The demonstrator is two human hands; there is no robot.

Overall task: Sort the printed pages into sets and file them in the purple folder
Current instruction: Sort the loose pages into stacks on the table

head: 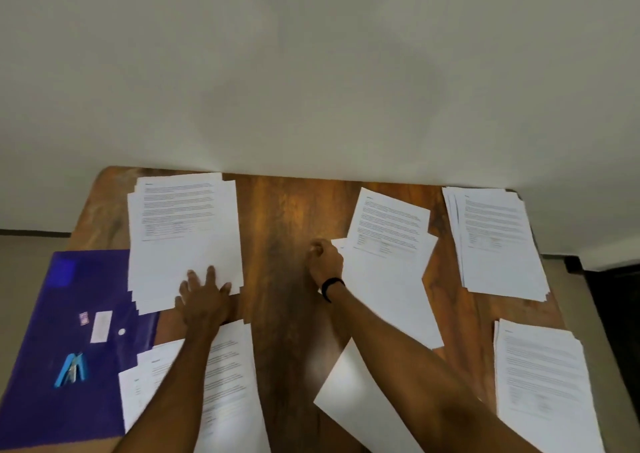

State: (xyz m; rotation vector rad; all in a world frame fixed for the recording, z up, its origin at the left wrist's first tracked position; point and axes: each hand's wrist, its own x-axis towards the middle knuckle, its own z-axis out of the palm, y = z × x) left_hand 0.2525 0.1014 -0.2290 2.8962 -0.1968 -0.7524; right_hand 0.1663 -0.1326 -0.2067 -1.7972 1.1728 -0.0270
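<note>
Beside the folder [52, 348], the left hand [204, 300] presses flat, steadying a stack [183, 231]; the right hand [323, 262] curls, hold unclear.

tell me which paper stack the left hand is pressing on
The far-left stack, next to the purple folder; the left hand lies flat on its near edge, on no other stack.

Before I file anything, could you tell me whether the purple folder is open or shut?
Shut, it seems: the purple folder lies flat, with a blue stapler resting on its cover.
</note>
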